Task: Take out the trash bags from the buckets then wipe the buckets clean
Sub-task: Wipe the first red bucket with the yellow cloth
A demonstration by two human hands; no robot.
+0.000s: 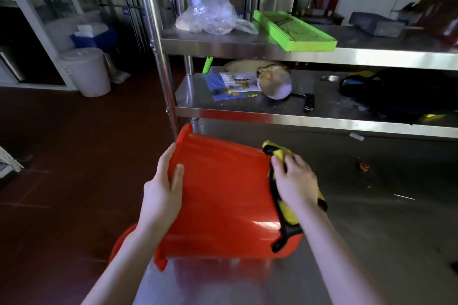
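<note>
Forearms bare, as are left hand [162, 188] and right hand [295, 181].

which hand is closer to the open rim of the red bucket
Left. The left hand grips the red bucket by its wall beside the rim; the right hand holds a yellow cloth at the base end, far from it.

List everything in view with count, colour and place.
bucket: 1, red, on its side on table
cloth: 1, yellow-black, on bucket's base
table: 1, steel, foreground
clear bag: 1, top shelf
slicer: 1, green, top shelf
pail: 1, white, floor, left
papers: several, blue-white, middle shelf
dark bundle: 1, black, middle shelf, right
left grip: 1, bare hand, holds bucket near rim
right grip: 1, bare hand, holds cloth against bucket
</note>
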